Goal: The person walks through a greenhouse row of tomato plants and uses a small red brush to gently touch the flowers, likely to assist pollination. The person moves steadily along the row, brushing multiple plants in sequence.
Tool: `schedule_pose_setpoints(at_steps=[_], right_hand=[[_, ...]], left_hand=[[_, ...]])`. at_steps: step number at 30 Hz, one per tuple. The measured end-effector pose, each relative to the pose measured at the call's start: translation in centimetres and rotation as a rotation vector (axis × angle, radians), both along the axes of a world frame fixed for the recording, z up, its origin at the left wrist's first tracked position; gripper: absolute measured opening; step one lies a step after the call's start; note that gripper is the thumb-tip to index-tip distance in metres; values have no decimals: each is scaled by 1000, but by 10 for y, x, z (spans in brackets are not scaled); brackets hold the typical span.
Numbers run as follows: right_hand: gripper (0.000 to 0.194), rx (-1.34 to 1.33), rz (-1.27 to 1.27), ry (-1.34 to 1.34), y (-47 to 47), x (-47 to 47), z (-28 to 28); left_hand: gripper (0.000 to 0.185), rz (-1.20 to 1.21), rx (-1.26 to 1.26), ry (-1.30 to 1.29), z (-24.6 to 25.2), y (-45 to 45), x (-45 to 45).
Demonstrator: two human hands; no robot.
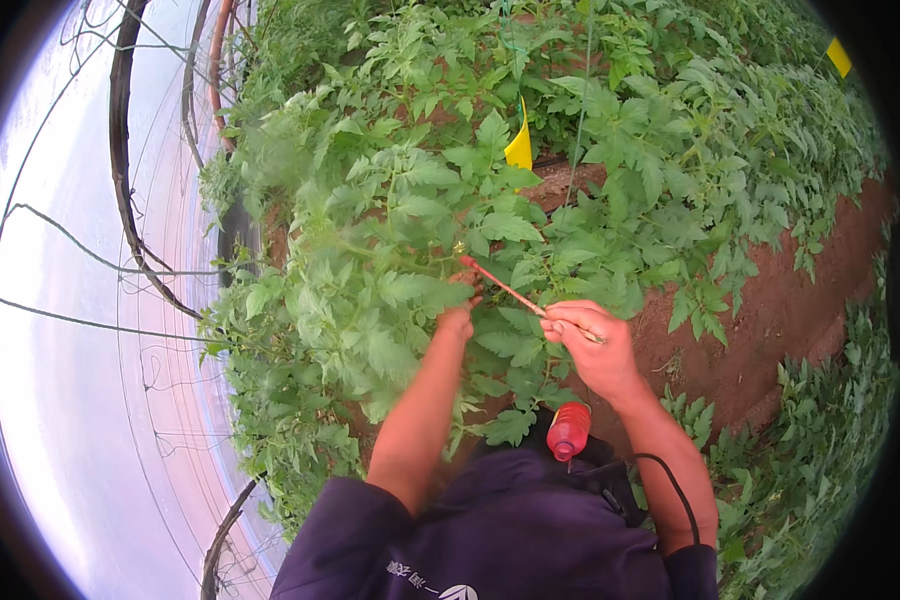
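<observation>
My right hand (589,341) grips a thin stick (506,289) whose far end is a red-stained tip, perhaps a small brush. That tip sits just below and right of a small yellow tomato flower (459,247). Among the leaves of a tomato plant (412,289), my left hand (461,319) is raised close under the flower. Foliage covers part of its fingers, so whether they pinch a stem cannot be told. At my waist hangs a red plastic bottle (568,431), its open mouth facing me.
Tomato plants (675,135) fill the ground ahead and to the right, with bare reddish soil (787,307) between rows. Yellow cards (520,150) and thin vertical strings (581,112) hang among them. At left, wires and a dark curved pole (120,135) stand against pale plastic sheeting (60,247).
</observation>
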State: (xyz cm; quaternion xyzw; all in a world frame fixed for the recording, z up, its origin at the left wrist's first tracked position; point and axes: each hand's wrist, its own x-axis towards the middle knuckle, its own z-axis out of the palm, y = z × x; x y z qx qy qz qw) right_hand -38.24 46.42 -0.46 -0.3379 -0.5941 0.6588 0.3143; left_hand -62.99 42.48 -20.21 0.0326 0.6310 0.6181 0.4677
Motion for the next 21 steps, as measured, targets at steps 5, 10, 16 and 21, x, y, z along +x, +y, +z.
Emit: schedule_pose_setpoints(at_steps=[5, 10, 16, 21], right_hand=[[16, -27, -49, 210, -8, 29, 16], [25, -86, -172, 327, -11, 105, 29], [27, -227, -576, 751, -1, 219, 15], [19, -152, -761, 787, 27, 322, 4]], left_hand=[[15, -10, -29, -13, 9, -2, -4], [32, -110, -61, 54, 36, -4, -1], [29, -126, -30, 310, 83, 0, 37], [25, -63, -20, 517, 128, 33, 95]])
